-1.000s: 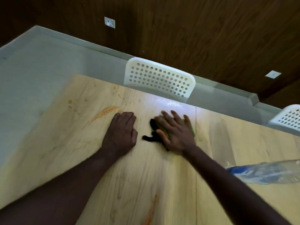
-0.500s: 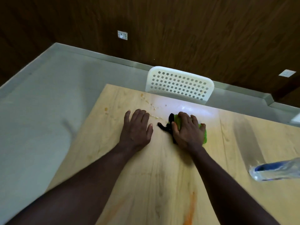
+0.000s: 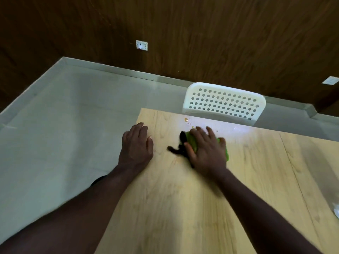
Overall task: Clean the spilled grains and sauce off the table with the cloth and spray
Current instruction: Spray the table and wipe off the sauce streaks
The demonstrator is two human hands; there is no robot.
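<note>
Now | right hand [image 3: 207, 152] flat, fingers spread, pressing cloth [image 3: 191, 139] | cloth's long axis left-right, black end pointing left | left hand [image 3: 135, 147] flat on table [image 3: 183, 208], holding nothing

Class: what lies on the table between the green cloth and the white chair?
Head view: an orange sauce drop and a few grains, between cloth and chair.

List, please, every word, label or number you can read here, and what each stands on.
None can be read. The wall socket shows no legible marking, the green cloth, white chair and table bear no text, and the clear object at the right edge is too blurred.
</note>
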